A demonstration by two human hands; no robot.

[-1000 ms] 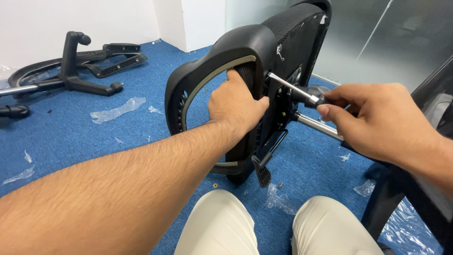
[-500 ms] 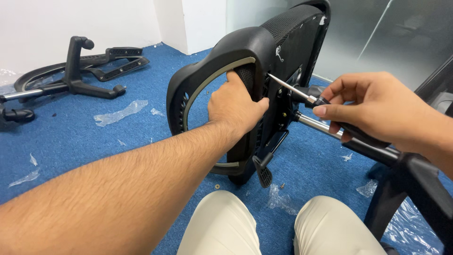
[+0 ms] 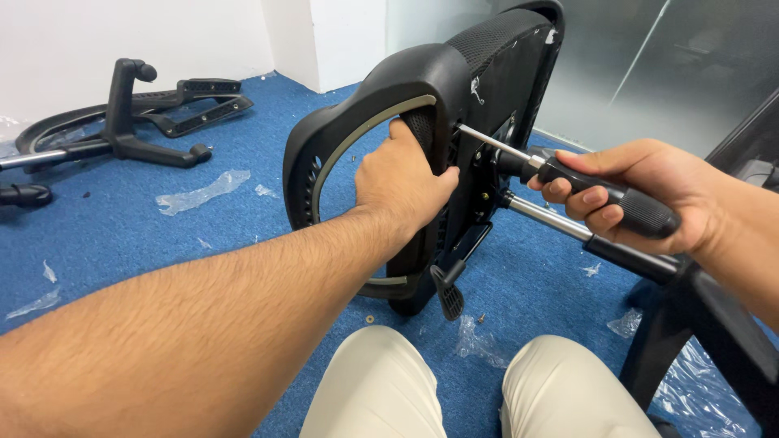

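Note:
A black office chair seat (image 3: 341,130) stands on its edge on the blue carpet, its underside mechanism facing me. My left hand (image 3: 402,182) grips the seat's curved rim near the mechanism. My right hand (image 3: 649,191) is shut on the black handle of a screwdriver (image 3: 600,191); its metal shaft runs up-left and its tip meets the underside plate (image 3: 479,174). A chrome gas-lift cylinder (image 3: 544,217) sticks out of the mechanism toward the lower right, just under the screwdriver. A black lever (image 3: 446,288) hangs below the mechanism.
Black chair armrests and frame parts (image 3: 130,122) lie at the far left by the white wall. Scraps of clear plastic wrap (image 3: 203,191) are scattered over the carpet. A black chair base (image 3: 698,324) stands at the lower right. My knees (image 3: 479,389) are at the bottom.
My right hand has shifted its grip back along the screwdriver handle, turning it. My left hand and the seat have stayed where they were.

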